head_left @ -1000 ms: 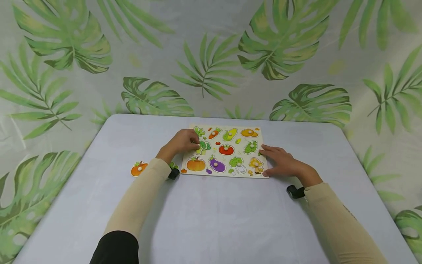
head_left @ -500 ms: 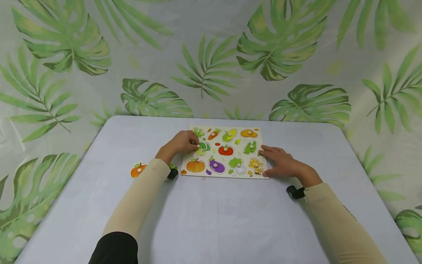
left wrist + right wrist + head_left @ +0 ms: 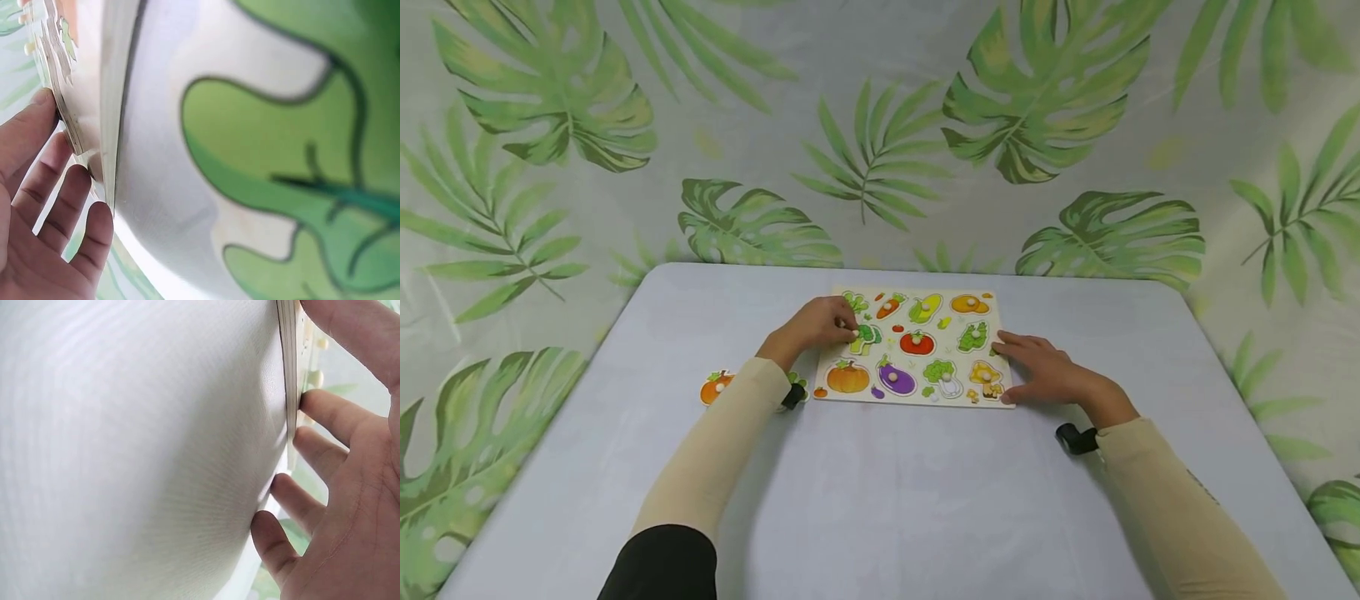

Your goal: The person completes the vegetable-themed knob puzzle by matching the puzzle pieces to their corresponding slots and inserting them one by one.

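A wooden vegetable puzzle board (image 3: 945,343) lies on the table with knobbed pieces in it, among them a tomato (image 3: 917,343) and an eggplant (image 3: 897,379). At the board's left side my left hand (image 3: 820,323) pinches the broccoli puzzle piece (image 3: 870,334) by its knob. That piece overlaps its place in the board; in the left wrist view its layered edge (image 3: 62,106) shows beside the thumb. My right hand (image 3: 1045,367) rests with spread fingers against the board's right edge, its thumb at the near corner. Fingertips (image 3: 269,531) touch the white cloth in the right wrist view.
Left of the board, a loose orange puzzle piece (image 3: 713,387) with green leaves lies partly behind the left sleeve. A green leafy piece (image 3: 795,382), partly hidden by the left wrist camera (image 3: 793,396), lies near the board's corner. A leaf-print curtain (image 3: 880,167) hangs behind the table.
Almost nothing differs: both hands keep their places at the board, and the whole view has shifted very slightly.
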Tool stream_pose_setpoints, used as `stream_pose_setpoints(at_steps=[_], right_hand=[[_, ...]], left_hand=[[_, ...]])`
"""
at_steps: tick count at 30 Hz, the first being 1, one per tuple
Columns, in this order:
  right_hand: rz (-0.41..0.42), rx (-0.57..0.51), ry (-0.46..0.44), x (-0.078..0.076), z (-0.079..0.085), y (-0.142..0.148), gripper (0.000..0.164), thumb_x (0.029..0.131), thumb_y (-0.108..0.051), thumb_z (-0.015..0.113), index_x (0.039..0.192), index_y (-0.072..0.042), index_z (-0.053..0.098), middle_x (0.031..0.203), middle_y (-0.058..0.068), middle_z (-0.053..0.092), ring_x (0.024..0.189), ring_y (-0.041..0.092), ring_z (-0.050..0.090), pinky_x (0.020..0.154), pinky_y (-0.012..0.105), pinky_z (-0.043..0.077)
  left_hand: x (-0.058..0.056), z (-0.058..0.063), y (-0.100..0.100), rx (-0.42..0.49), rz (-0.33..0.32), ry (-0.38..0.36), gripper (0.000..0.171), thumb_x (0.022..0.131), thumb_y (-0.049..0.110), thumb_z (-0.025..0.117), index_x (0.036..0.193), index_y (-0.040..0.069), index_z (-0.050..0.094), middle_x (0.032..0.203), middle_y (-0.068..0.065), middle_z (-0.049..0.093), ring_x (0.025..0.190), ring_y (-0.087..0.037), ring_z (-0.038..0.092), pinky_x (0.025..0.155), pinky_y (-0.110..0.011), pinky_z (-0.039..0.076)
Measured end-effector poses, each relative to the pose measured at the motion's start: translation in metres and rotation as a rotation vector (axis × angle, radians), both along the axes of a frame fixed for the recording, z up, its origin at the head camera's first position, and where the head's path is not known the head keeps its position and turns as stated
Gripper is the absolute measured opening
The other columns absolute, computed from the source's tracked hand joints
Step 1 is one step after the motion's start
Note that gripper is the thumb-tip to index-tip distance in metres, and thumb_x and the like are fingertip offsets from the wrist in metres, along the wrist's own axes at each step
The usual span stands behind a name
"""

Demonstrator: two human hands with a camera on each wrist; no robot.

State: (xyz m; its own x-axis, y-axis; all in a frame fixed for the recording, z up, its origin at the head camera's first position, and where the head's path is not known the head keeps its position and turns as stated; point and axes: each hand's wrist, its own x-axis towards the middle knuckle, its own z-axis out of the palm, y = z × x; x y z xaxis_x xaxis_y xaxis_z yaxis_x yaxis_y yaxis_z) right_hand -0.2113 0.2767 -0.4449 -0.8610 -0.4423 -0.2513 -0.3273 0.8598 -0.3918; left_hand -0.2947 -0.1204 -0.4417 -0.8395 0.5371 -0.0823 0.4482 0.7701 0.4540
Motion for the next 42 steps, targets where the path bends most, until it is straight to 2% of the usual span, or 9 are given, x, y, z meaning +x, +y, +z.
stream_pose_setpoints(at_steps=[7,16,31,37,42], right_hand=[[0.000,0.012,-0.002,-0.001,0.000,-0.001,0.088,0.083,-0.043,0.077,0.154,-0.012,0.036,0.166,0.014,0.020,0.148,0.050,0.016,0.108,0.080,0.019],[-0.004,0.007,0.005,-0.001,0.001,-0.002,0.088,0.083,-0.041,0.078,0.154,-0.011,0.036,0.166,0.015,0.021,0.148,0.050,0.016,0.108,0.080,0.019],[-0.003,0.006,0.005,0.000,0.003,0.000,0.088,0.083,-0.040,0.078,0.154,-0.010,0.036,0.165,0.016,0.021,0.147,0.050,0.017,0.107,0.080,0.020],[0.002,0.011,0.008,0.001,0.002,0.000,0.088,0.083,-0.041,0.078,0.153,-0.010,0.037,0.165,0.016,0.021,0.147,0.050,0.017,0.107,0.080,0.021],[0.006,0.009,0.001,0.001,0.002,-0.002,0.088,0.083,-0.042,0.078,0.154,-0.010,0.037,0.165,0.016,0.021,0.147,0.051,0.017,0.108,0.080,0.020]], left_hand=[[0.001,0.003,0.001,-0.024,-0.010,0.002,0.016,0.090,0.023,0.072,0.099,0.011,0.079,0.113,-0.006,0.066,0.096,-0.021,0.059,0.092,-0.036,0.051],[-0.003,-0.001,0.007,-0.002,-0.036,0.026,0.015,0.089,0.023,0.073,0.096,0.011,0.080,0.109,-0.006,0.067,0.093,-0.020,0.058,0.091,-0.036,0.050],[-0.003,0.001,0.012,-0.024,-0.037,0.005,0.016,0.090,0.022,0.072,0.099,0.010,0.079,0.116,-0.007,0.066,0.101,-0.023,0.059,0.098,-0.039,0.049],[-0.004,0.000,0.011,-0.015,-0.017,-0.035,0.016,0.089,0.021,0.073,0.100,0.011,0.078,0.117,-0.007,0.065,0.102,-0.023,0.058,0.099,-0.039,0.049],[0.000,0.005,0.004,0.026,0.018,-0.126,0.030,0.088,0.021,0.072,0.117,0.012,0.073,0.127,-0.008,0.064,0.104,-0.024,0.056,0.099,-0.039,0.048]])
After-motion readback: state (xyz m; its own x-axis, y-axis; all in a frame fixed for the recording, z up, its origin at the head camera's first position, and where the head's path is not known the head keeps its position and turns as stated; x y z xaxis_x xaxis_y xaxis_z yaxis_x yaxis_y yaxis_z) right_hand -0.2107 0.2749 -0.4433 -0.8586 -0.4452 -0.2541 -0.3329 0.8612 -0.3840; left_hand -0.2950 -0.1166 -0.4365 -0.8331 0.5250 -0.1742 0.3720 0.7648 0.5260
